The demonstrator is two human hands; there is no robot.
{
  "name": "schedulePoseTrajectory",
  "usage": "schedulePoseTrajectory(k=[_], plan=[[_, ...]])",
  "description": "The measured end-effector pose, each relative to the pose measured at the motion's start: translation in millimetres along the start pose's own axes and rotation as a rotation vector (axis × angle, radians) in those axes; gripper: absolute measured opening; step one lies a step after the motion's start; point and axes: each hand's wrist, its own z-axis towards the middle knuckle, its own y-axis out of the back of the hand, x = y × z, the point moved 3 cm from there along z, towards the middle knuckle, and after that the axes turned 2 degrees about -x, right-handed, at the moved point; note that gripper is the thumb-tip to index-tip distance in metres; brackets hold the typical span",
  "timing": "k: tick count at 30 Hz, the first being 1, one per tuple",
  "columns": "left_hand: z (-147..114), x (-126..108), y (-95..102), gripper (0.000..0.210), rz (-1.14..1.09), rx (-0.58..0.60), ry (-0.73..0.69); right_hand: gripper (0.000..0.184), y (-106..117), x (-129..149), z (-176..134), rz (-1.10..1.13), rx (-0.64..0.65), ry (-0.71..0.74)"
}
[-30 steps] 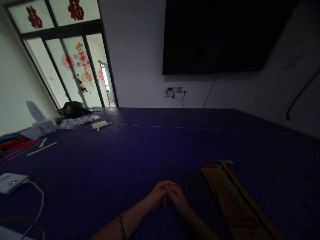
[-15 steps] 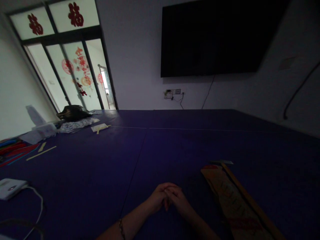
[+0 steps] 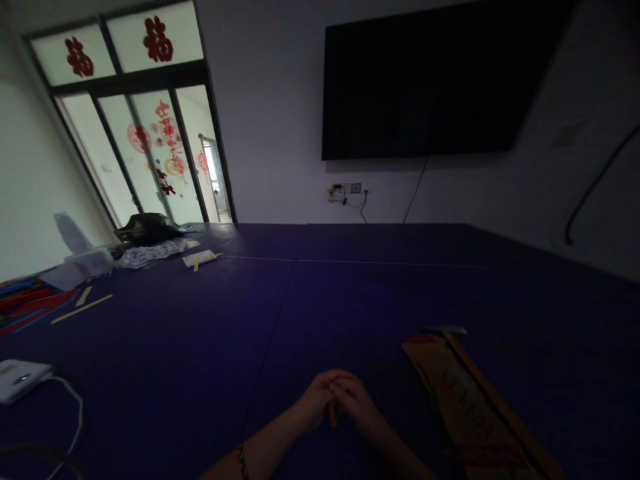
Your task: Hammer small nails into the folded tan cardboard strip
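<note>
My left hand (image 3: 319, 395) and my right hand (image 3: 354, 399) are clasped together over the dark blue table (image 3: 210, 373), low in the middle of the view. Their fingers are folded over each other, and no object shows between them. A patterned bracelet (image 3: 243, 461) circles my left wrist. To the right of my hands lies a long tan paper packet (image 3: 463, 393) with red ends and printing. Along its right side runs a wooden stick (image 3: 500, 397), with a small flat greyish piece (image 3: 450, 329) at its far end.
At left, a white device (image 3: 23, 379) trails a white cable (image 3: 80, 413). Beyond it lie red and blue strips (image 3: 43, 308), yellow strips (image 3: 83, 309), a small white pad (image 3: 200, 259), patterned cloth (image 3: 155, 253) and a black bag (image 3: 150, 228). A large screen (image 3: 425, 87) hangs on the wall.
The view has tilted up very slightly, so the room sits a little lower in the picture. My hands stay clasped in the same place on the table.
</note>
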Motion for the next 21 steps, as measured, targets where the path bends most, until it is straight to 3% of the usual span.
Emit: schedulePoseTrajectory(k=[21], plan=[[-1.5, -2.3, -1.8, 0.032, 0.002, -0.002, -0.012, 0.053, -0.4, 1.1, 0.3, 0.013, 0.011, -0.005]])
